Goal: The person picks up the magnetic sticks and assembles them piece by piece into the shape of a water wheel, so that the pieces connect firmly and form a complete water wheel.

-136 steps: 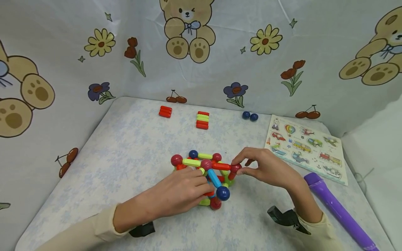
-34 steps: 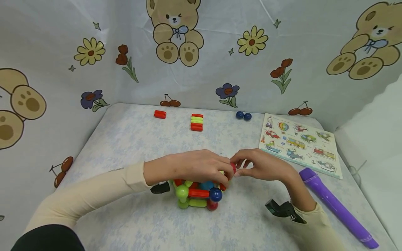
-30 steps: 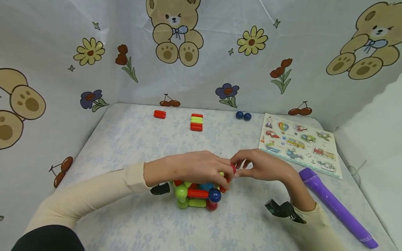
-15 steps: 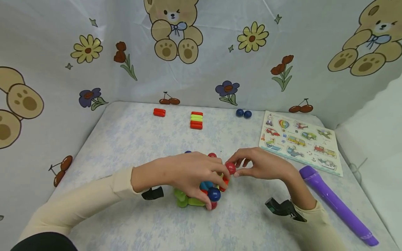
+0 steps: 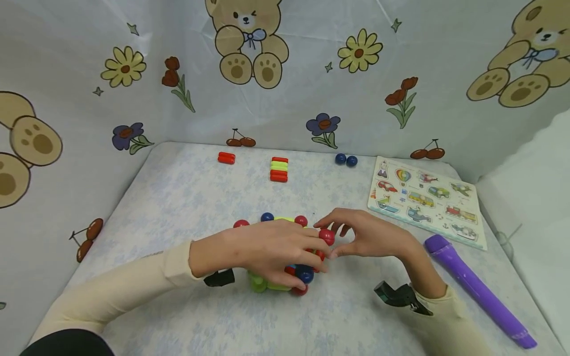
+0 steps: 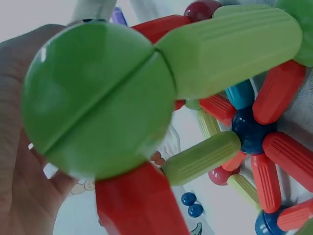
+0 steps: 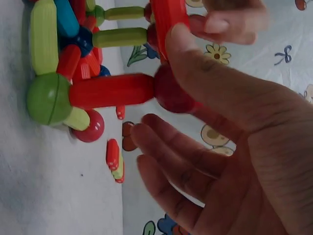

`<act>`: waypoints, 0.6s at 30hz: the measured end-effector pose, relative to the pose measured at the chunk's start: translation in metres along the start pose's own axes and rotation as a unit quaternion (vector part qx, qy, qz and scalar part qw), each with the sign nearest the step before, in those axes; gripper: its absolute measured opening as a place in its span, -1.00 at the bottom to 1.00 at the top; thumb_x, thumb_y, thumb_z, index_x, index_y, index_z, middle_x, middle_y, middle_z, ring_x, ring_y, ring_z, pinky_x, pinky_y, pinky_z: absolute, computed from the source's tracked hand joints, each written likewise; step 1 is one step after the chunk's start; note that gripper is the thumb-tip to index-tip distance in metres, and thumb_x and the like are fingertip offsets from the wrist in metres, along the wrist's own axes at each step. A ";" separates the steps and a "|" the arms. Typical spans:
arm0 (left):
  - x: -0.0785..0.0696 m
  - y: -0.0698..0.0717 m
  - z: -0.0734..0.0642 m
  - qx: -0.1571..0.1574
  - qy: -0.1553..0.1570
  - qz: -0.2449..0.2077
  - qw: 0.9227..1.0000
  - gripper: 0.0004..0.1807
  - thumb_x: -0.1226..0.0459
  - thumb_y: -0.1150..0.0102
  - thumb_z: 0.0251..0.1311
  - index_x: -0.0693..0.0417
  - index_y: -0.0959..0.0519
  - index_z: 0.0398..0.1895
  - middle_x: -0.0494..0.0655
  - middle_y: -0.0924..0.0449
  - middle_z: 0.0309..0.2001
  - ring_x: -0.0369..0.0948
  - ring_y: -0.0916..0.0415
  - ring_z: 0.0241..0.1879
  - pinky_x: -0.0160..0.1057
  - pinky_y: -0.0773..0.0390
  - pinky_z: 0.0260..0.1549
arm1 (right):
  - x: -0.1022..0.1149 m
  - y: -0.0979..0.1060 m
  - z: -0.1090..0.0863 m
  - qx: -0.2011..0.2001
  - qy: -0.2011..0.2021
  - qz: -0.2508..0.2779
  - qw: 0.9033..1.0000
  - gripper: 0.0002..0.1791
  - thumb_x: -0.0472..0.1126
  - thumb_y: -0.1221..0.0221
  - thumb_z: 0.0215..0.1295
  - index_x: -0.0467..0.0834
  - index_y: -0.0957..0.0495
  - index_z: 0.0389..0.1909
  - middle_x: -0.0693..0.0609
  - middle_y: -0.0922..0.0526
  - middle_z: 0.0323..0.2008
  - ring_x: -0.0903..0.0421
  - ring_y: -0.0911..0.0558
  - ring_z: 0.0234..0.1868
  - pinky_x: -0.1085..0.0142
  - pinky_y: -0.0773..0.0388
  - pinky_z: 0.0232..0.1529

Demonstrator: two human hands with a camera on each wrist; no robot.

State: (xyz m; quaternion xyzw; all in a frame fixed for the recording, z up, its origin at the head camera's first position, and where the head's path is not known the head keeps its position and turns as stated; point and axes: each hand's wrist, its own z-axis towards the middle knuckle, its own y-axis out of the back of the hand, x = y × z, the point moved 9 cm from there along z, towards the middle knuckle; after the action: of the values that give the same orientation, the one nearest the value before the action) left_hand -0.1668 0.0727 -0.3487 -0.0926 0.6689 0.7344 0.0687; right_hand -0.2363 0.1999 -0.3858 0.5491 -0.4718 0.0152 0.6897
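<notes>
A model of coloured plastic rods and balls (image 5: 271, 285) stands on the table, partly hidden under my left hand (image 5: 271, 249). That hand spreads over its top with loosely bent fingers, the thumb near a dark blue ball (image 5: 305, 274). On the model's right side, my right hand (image 5: 374, 235) has thumb and index finger curled round a red ball (image 5: 326, 237). The right wrist view shows the thumb (image 7: 210, 78) against this red ball (image 7: 171, 90) and a red rod (image 7: 168, 22). A green ball (image 6: 100, 100) fills much of the left wrist view, hiding part of the left hand (image 6: 22, 127).
Red rods (image 5: 226, 157), a row of red and yellow-green rods (image 5: 278, 169) and two blue balls (image 5: 346, 159) lie at the back. A picture board (image 5: 427, 200) and a purple tube (image 5: 478, 291) lie on the right. A printed cloth (image 5: 187, 44) hangs behind the table.
My left hand reaches across the model's top, then draws back slightly and spreads its fingers, covering the front red rod. The right thumb and index finger have parted somewhat, still around the red ball.
</notes>
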 end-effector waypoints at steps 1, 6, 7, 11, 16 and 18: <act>0.000 0.001 -0.002 -0.010 0.001 -0.003 1.000 -0.58 -0.10 -0.35 0.43 -0.13 -0.70 0.20 -0.18 -0.58 0.28 -0.26 -0.50 0.19 -0.41 -0.53 0.18 | 0.003 -0.001 0.002 -0.002 0.008 0.002 1.000 -0.35 0.13 -0.53 0.26 0.06 -0.60 0.32 0.21 -0.66 0.16 0.18 -0.66 0.01 0.07 -0.73 -0.01; -0.002 0.005 -0.013 -0.062 0.007 0.007 0.998 -0.65 -0.10 -0.41 0.40 -0.12 -0.74 0.03 -0.22 -0.63 0.04 -0.28 -0.52 0.02 -0.46 -0.53 0.03 | 0.017 -0.005 0.009 -0.021 0.049 0.014 0.998 -0.42 0.04 -0.61 0.16 0.14 -0.61 0.17 0.16 -0.54 0.21 0.16 -0.59 0.12 0.14 -0.70 0.06; -0.003 0.005 -0.015 -0.071 0.012 0.017 0.997 -0.65 -0.11 -0.41 0.39 -0.12 -0.74 0.02 -0.23 -0.65 0.02 -0.28 -0.52 0.01 -0.46 -0.54 0.03 | 0.019 -0.005 0.009 -0.022 0.055 0.015 0.998 -0.46 0.01 -0.62 0.15 0.15 -0.64 0.13 0.15 -0.52 0.24 0.15 -0.57 0.17 0.13 -0.69 0.10; -0.011 0.003 -0.025 -0.108 0.032 0.056 0.992 -0.66 -0.08 -0.43 0.38 -0.12 -0.76 0.03 -0.24 -0.70 -0.03 -0.28 -0.56 0.03 -0.40 -0.57 0.06 | 0.021 -0.011 0.010 -0.005 0.069 0.010 0.998 -0.65 -0.04 -0.59 0.20 0.28 -0.75 -0.03 0.11 -0.46 0.36 0.10 -0.52 0.30 0.11 -0.64 0.22; -0.015 0.001 -0.032 -0.145 0.065 0.044 0.986 -0.67 0.03 -0.53 0.31 -0.11 -0.80 0.07 -0.25 -0.72 -0.04 -0.29 -0.59 0.06 -0.41 -0.58 0.10 | 0.020 -0.015 0.011 0.003 0.069 0.011 0.998 -0.80 0.03 -0.52 0.29 0.26 -0.79 -0.09 0.04 -0.52 0.34 0.11 -0.56 0.24 0.10 -0.64 0.22; -0.016 0.001 -0.033 -0.154 0.072 0.035 0.985 -0.66 0.05 -0.55 0.30 -0.09 -0.81 0.07 -0.25 -0.73 -0.04 -0.28 -0.60 0.07 -0.42 -0.58 0.13 | 0.020 -0.016 0.012 -0.001 0.065 0.012 0.998 -0.81 0.04 -0.51 0.31 0.24 -0.80 -0.09 0.04 -0.55 0.30 0.10 -0.58 0.23 0.12 -0.65 0.21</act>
State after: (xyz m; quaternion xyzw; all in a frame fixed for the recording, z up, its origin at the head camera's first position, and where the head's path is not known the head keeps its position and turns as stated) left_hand -0.1498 0.0401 -0.3471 -0.1316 0.5539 0.8219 -0.0206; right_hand -0.2244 0.1747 -0.3849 0.5404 -0.4328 0.0582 0.7192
